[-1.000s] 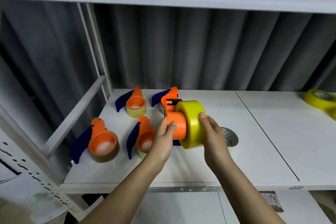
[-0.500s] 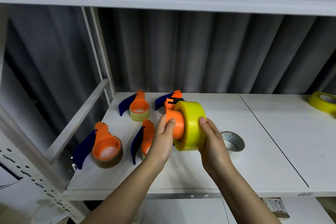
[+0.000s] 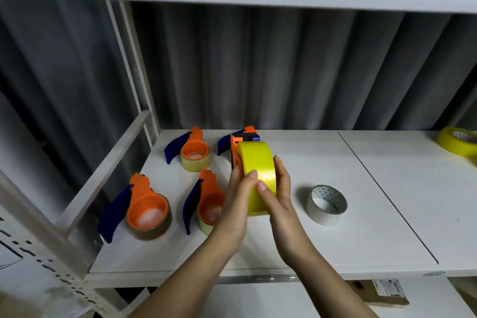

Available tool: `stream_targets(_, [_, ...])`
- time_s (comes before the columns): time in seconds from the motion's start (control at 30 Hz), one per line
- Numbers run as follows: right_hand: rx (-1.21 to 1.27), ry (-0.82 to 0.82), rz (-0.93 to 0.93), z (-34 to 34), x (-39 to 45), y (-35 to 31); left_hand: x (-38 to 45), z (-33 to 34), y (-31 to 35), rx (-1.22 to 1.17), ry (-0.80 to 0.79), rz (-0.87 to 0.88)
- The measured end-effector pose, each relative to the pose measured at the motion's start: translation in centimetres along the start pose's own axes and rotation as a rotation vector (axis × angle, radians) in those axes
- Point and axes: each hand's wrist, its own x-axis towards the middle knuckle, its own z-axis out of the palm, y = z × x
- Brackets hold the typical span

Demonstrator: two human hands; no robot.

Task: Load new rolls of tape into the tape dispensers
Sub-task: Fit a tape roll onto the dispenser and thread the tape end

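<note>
1. Head view: we see the yellow tape roll (image 3: 258, 175) held upright above the white shelf (image 3: 374, 214), seated on an orange dispenser (image 3: 236, 152).
2. Our left hand (image 3: 236, 204) grips the roll from its left, thumb laid on the tape band.
3. Our right hand (image 3: 280, 196) curls round the roll's right side, thumb pressing the band.
4. Left of the roll lie three loaded dispensers (image 3: 144, 209); right of it sits a white tape roll (image 3: 326, 205), and far right another yellow roll (image 3: 458, 141).

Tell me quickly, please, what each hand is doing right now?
Left hand: grips the yellow tape roll.
Right hand: grips the same roll.
</note>
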Motion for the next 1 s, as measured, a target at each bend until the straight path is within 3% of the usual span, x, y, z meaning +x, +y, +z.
stream_targets(0.23, [-0.009, -0.23, 0.24, -2.8, 1.6, -1.4, -0.2, -1.3, -0.2, 0.11, -0.078, 0.095])
stream_targets(0.37, [-0.023, -0.264, 0.269, -3.0, 1.8, -1.7, 0.1, -1.6, -0.9, 0.068, -0.08, 0.089])
stream_targets(0.77, [-0.359, -0.076, -0.194, -1.8, 1.0, -0.3, 0.5, -1.5, 1.5, -0.056, 0.055, -0.196])
stream_targets(1.0, [-0.535, -0.035, -0.409, -1.8, 0.9, -0.3, 0.5, -1.7, 2.1, -0.103, 0.094, -0.224])
